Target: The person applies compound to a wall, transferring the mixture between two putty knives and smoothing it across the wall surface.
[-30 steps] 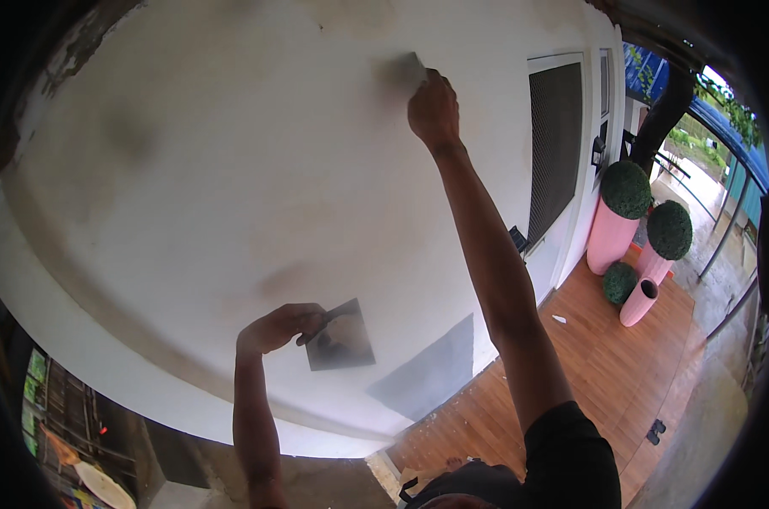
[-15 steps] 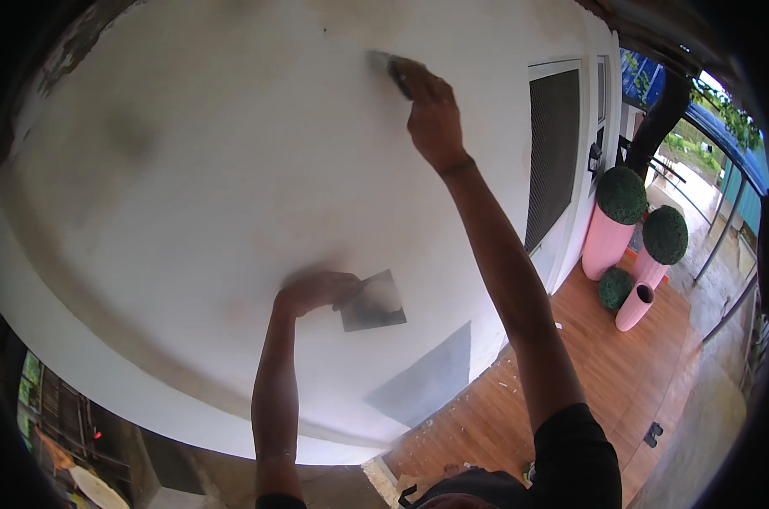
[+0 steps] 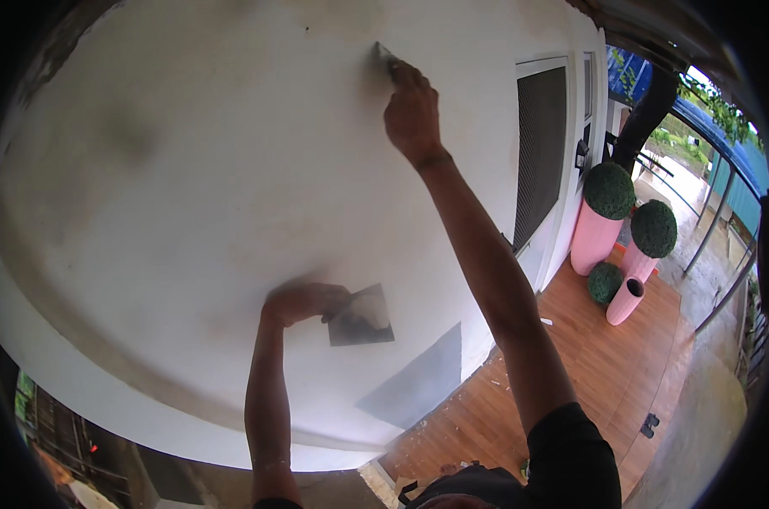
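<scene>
My right hand (image 3: 414, 114) is raised high, closed round the handle of a putty knife (image 3: 382, 52) whose blade meets the white wall (image 3: 206, 204). Lower and to the left, my left hand (image 3: 304, 303) grips the edge of a square, thin grey plate (image 3: 363, 327) with pale filler smeared across its upper part. Faint brownish patches mark the wall around both hands. A grey rectangular patch (image 3: 418, 377) shows low on the wall, right of the plate.
To the right are a dark mesh screen (image 3: 543, 148) in a white frame and tall pink planters (image 3: 596, 242) with round green topiary balls (image 3: 609, 191). Below lies a wood-look floor (image 3: 571, 373) with white crumbs along the wall's foot. A small dark object (image 3: 650, 425) lies near its right edge.
The putty knife has turned so its blade looks narrower and points more upward. My right hand has shifted slightly left and down the picture; the whole view has moved a little too.
</scene>
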`<state>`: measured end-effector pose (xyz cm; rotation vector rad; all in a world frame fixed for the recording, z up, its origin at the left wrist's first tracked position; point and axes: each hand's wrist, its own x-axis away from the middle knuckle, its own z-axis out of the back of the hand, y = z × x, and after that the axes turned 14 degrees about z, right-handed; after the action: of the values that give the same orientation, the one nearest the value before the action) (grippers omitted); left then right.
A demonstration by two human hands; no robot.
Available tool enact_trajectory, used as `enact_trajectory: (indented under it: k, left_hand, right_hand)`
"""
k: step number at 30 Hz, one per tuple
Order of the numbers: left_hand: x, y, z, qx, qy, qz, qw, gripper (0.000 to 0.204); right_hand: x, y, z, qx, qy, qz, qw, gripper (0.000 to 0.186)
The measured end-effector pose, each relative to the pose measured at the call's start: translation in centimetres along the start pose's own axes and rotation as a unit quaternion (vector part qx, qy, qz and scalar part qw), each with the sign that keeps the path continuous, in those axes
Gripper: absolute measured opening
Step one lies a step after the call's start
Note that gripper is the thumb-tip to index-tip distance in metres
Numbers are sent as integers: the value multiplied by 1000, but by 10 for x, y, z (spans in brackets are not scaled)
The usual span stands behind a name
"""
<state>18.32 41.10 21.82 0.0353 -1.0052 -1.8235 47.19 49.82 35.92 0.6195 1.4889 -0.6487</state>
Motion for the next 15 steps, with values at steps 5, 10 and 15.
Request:
enact_trajectory:
  k: [5, 10, 15]
  left_hand:
    - [11, -15, 5, 82, -34, 4, 996, 30]
    - [0, 3, -1, -33, -24, 20, 999, 31]
    - [-6, -12, -1, -79, -18, -40, 996, 33]
  right_hand:
    - [59, -59, 6, -6, -48, 106, 993, 48]
    - [36, -10, 46, 20, -32, 81, 996, 53]
    - [20, 19, 7, 77, -21, 233, 969, 58]
